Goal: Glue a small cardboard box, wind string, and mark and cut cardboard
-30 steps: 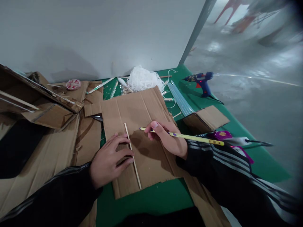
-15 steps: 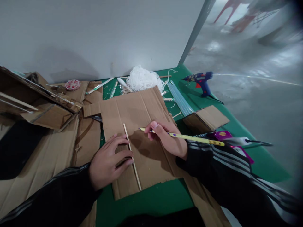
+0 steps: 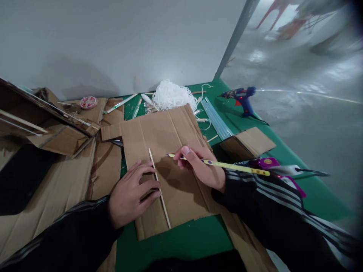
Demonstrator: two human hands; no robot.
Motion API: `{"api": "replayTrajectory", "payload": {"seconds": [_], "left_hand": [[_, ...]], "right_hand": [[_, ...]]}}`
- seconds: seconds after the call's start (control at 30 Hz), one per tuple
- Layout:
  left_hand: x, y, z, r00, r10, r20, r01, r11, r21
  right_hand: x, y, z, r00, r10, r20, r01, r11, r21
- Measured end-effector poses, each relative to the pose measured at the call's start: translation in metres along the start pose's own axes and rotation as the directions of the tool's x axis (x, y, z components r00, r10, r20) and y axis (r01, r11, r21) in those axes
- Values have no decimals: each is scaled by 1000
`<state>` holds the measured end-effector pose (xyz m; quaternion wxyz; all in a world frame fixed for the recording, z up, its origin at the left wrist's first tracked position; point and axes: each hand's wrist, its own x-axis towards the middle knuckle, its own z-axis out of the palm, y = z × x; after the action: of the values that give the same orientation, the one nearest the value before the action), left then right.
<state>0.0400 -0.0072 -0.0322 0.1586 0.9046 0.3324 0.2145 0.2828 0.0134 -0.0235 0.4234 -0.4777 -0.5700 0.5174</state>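
A thin wooden stick [image 3: 164,207] lies lengthwise on a flat sheet of brown cardboard [image 3: 184,200]. My left hand [image 3: 132,192] rests on the sheet with fingers apart, its fingertips touching the stick from the left. In my right hand [image 3: 195,164], closed in a writing grip, is a yellow patterned pencil [image 3: 232,166]. The pencil's dark tip points left, a short way to the right of the stick; whether it touches the cardboard I cannot tell. The pencil's other end extends over my right sleeve.
Behind the sheet sit a heap of white string [image 3: 172,96] and clear glue sticks [image 3: 217,119]. A blue glue gun [image 3: 245,100] and a cardboard box [image 3: 248,142] stand to the right. At left is a cardboard structure [image 3: 62,139]. A grey wall [image 3: 119,41] bounds the far side.
Both hands, the stick and the pencil keep nearly the same places on the cardboard. The whole view has shifted only slightly.
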Motion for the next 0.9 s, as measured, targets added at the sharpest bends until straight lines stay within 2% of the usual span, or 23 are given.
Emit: {"api": "replayTrajectory", "payload": {"seconds": [0.33, 0.63, 0.9], "left_hand": [[0, 0, -1, 1000, 10, 6, -10, 1000, 4], [-1, 1, -6, 999, 29, 39, -34, 993, 114], [-1, -1, -9, 993, 102, 57, -112, 971, 213]], "right_hand": [[0, 0, -1, 1000, -13, 11, 13, 1000, -9], [-1, -3, -1, 1000, -10, 12, 10, 1000, -1], [1, -3, 1, 1000, -4, -3, 4, 1000, -17]]}}
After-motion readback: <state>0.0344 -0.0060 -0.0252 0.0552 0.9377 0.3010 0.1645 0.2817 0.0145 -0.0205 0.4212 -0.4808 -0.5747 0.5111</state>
